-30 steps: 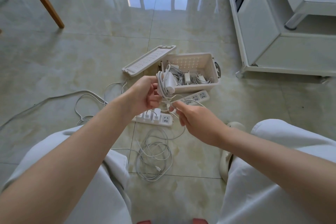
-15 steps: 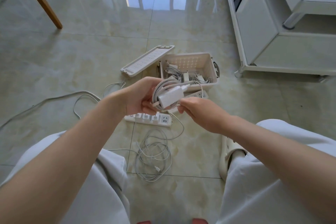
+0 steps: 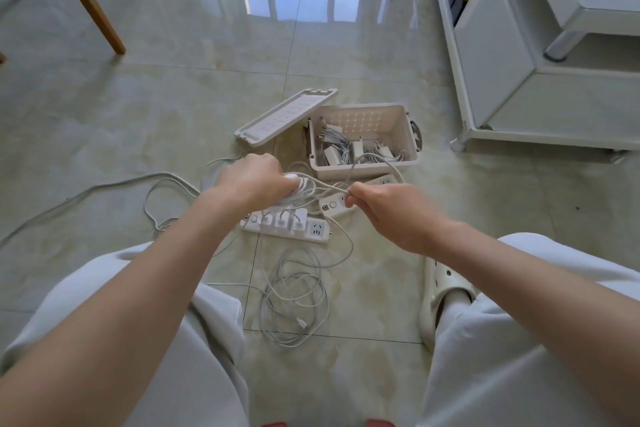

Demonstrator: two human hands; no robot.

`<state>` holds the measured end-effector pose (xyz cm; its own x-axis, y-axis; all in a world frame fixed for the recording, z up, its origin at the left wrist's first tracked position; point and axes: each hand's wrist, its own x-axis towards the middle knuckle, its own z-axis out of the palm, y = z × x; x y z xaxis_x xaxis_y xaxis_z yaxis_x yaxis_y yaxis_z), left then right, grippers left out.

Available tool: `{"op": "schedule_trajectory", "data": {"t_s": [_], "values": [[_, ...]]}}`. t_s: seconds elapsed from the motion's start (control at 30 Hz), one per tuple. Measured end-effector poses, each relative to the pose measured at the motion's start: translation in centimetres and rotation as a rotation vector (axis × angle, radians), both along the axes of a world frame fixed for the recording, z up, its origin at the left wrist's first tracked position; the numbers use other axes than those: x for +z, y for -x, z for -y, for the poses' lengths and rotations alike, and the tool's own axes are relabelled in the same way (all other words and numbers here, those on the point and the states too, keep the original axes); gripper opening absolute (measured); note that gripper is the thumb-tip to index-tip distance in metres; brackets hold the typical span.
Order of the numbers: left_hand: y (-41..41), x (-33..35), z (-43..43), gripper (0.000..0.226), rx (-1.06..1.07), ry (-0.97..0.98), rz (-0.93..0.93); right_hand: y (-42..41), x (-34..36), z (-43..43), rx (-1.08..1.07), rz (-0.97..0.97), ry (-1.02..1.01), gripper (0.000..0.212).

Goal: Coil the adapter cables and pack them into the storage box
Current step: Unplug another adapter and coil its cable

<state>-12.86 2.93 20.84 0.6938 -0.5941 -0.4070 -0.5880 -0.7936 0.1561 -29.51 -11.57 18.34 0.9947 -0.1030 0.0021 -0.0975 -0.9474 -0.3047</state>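
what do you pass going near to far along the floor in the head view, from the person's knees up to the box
loose cable pile → power strip with plugs → storage box, with its lid lying off to its left

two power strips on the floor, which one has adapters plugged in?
The nearer power strip, below the left hand: white adapters sit in a row of its sockets. The other strip, just in front of the storage box, shows none plugged in.

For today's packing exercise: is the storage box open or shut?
Open: the storage box has no top, its lid lies beside it, and adapters show inside.
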Motion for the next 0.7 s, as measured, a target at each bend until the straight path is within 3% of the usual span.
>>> {"op": "schedule_trajectory", "data": {"t_s": [0.17, 0.27, 0.33, 0.53, 0.7], "values": [[0.2, -1.0, 0.5, 0.033, 0.071, 0.16, 0.069, 0.2, 0.4, -2.3, -0.002, 0.023, -0.152, 0.03], [0.6, -1.1, 1.1, 0.034, 0.132, 0.243, -0.002, 0.5, 0.7, -4.1, 0.03, 0.041, -0.245, 0.033], [1.0, -1.1, 1.4, 0.035, 0.216, 0.337, -0.168, 0.7, 1.0, -4.6, 0.054, 0.048, -0.295, 0.035], [1.4, -0.5, 2.3, 0.037, 0.614, 0.713, -0.939, 1.1, 1.1, -5.0, 0.087, 0.092, -0.327, 0.039], [2.1, 1.0, 2.4, 0.032, 0.785, 0.836, -1.257, 1.3, 0.7, -4.9, 0.074, 0.072, -0.357, 0.027]]}}
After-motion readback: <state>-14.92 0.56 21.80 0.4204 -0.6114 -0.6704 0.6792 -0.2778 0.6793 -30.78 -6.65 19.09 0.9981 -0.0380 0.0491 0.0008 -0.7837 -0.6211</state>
